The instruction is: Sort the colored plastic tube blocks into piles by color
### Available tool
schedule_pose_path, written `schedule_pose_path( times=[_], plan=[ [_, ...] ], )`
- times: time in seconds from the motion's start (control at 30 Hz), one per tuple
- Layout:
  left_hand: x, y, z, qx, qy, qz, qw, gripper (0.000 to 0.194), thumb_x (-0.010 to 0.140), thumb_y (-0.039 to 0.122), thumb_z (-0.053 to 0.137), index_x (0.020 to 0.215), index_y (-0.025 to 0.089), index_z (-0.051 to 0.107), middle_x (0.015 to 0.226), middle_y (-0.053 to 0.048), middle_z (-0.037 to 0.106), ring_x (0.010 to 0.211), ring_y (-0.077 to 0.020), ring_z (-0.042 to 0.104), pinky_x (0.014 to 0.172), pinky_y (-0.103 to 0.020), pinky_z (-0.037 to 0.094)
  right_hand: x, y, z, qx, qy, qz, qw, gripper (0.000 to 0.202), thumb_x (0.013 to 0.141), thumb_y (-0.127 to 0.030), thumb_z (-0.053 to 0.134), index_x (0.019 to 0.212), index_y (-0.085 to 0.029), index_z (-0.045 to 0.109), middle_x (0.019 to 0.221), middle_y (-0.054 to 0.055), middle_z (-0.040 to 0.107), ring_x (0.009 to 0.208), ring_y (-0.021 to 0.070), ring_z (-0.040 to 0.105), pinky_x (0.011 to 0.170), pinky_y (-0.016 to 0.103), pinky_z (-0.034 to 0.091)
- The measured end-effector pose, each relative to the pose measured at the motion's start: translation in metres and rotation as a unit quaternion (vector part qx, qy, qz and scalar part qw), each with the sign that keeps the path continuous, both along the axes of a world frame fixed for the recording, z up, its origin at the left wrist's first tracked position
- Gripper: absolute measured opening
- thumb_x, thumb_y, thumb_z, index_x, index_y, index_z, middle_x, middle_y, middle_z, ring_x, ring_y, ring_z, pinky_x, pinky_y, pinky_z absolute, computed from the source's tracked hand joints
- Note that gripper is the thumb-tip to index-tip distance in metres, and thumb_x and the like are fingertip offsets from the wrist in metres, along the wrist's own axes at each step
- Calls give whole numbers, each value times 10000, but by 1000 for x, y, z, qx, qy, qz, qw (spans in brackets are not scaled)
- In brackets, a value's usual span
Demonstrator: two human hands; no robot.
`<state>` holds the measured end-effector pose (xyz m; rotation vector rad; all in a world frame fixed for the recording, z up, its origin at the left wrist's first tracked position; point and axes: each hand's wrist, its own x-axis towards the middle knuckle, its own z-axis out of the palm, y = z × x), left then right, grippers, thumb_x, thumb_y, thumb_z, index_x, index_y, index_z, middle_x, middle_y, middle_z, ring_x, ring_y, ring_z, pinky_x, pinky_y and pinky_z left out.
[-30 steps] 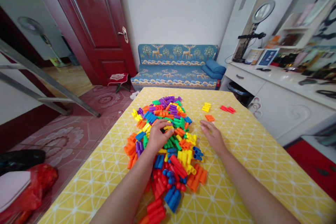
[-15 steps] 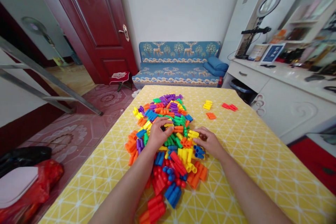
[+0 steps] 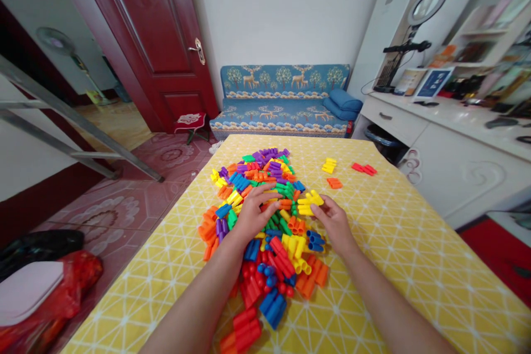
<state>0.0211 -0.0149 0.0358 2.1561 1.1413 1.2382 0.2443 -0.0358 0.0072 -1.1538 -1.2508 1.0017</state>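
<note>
A heap of bullet-shaped plastic building blocks (image 3: 271,263) in several colours lies along the table. My right hand (image 3: 335,222) is closed on yellow blocks (image 3: 309,202) at the heap's right edge, pinching them between thumb and fingers. Over the middle of the heap, my left hand (image 3: 254,214) has its fingers stretched out and apart, close to green blocks (image 3: 285,190) and an orange block (image 3: 285,204). What lies under its palm is hidden.
On the table's right side (image 3: 398,221) lie separate yellow blocks (image 3: 329,165), red blocks (image 3: 364,168) and an orange block (image 3: 334,183). A blue patterned sofa (image 3: 274,110) stands beyond the table. At right is a white cabinet (image 3: 456,144).
My right hand has lifted slightly, and more of the yellow blocks in it now shows. The left hand's fingers have straightened and reach further right; the yellow block between them no longer shows clearly.
</note>
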Motion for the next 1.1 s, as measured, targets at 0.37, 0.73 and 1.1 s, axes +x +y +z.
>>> schedule_pose_path(
  times=[0.37, 0.73, 1.1],
  plan=[
    [2, -7, 2, 38, -29, -88, 995, 492, 690, 403, 776, 1137, 225, 670, 996, -80, 715, 957, -231, 639, 887, -353, 466, -33, -13, 13, 106, -182, 37, 977, 285, 788, -299, 638, 1061, -229, 675, 902, 32, 637, 719, 152, 577, 645, 277, 485],
    [2, -2, -2, -14, -97, 18, 995, 158, 791, 274, 685, 910, 175, 719, 901, -56, 732, 846, -182, 671, 784, -286, 516, -22, -2, 7, 44, -2, 40, 998, 465, 684, -321, 740, 1110, -209, 592, 922, 43, 684, 812, 173, 643, 740, 308, 518],
    [0, 7, -12, -90, -159, 73, 981, 213, 780, 287, 670, 951, 170, 719, 901, -59, 717, 803, -179, 657, 750, -294, 529, 45, 13, -7, -49, -494, -135, 858, 489, 862, -598, 423, 670, -217, 664, 604, 34, 613, 608, 182, 569, 530, 272, 322]
  ],
)
